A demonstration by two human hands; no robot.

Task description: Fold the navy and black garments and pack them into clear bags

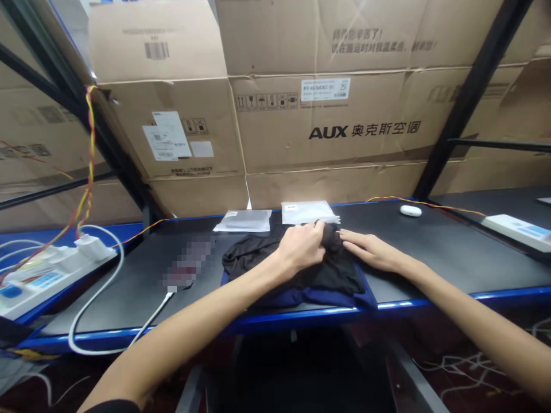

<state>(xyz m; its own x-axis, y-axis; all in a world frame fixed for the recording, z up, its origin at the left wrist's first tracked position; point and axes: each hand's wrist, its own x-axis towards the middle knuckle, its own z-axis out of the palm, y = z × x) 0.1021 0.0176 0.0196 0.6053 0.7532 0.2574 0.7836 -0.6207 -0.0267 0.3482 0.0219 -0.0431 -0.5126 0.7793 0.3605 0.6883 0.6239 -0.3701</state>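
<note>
A black cloth garment (253,255) lies bunched on top of a dark blue cloth (321,297) at the front of the table. My left hand (301,246) is closed on the black garment, with a wad of the fabric standing up beside its fingers. My right hand (370,250) rests at the right side of the same garment. Its fingers are stretched out, and the tips touch the bunched fabric. What kind of garment it is cannot be made out.
Behind the cloth lie two flat packs, a left plastic pack (243,221) and a right plastic pack (310,213). A phone-like blurred item (189,264) with a white cable is on the left. Power strips (55,275) and a small white case (410,211) also lie there. Cardboard (275,143) walls the back.
</note>
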